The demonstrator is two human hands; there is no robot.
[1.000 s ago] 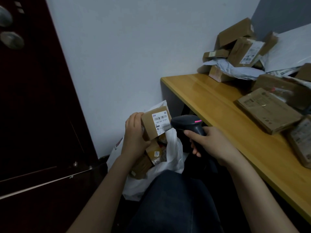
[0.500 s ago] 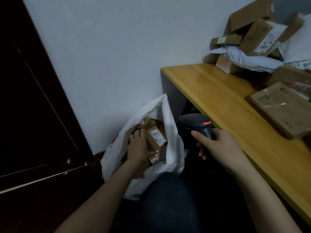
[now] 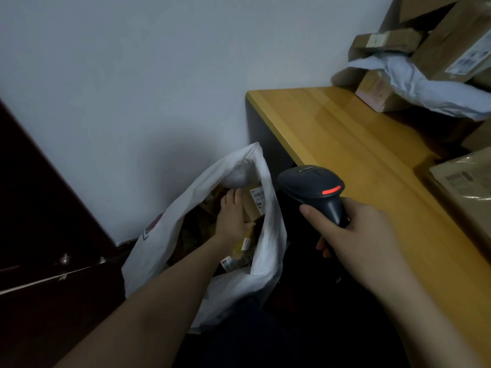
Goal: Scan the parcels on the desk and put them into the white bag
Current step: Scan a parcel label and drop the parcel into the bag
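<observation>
While the right hand (image 3: 353, 235) hangs just off the near edge of the desk (image 3: 345, 144), its fingers are wrapped fully round the handle of the scanner (image 3: 310, 184), with the thumb laid along the side. The scanner's head points left toward the bag (image 3: 170, 235) and its red light is lit. I judge it is held this way so the next label can be read without setting it down.

Just beyond, the left hand (image 3: 231, 217) reaches down through the bag's open mouth to a small labelled box (image 3: 255, 205), which lies inside on top of other parcels. The fingers run up the box's left side and the thumb sits at its lower corner. Whether they clamp the box or only rest against it cannot be told.

The bag stands on the floor at the end of the desk, close to the wall. Its mouth gapes upward, which suits dropping things in from a seat.

Farther off, a flat parcel (image 3: 465, 187) lies at the desk's right edge. At the far end, brown boxes are stacked in a pile (image 3: 451, 41) with a white mailer (image 3: 414, 83) draped among them. These likely have yet to be scanned.
</observation>
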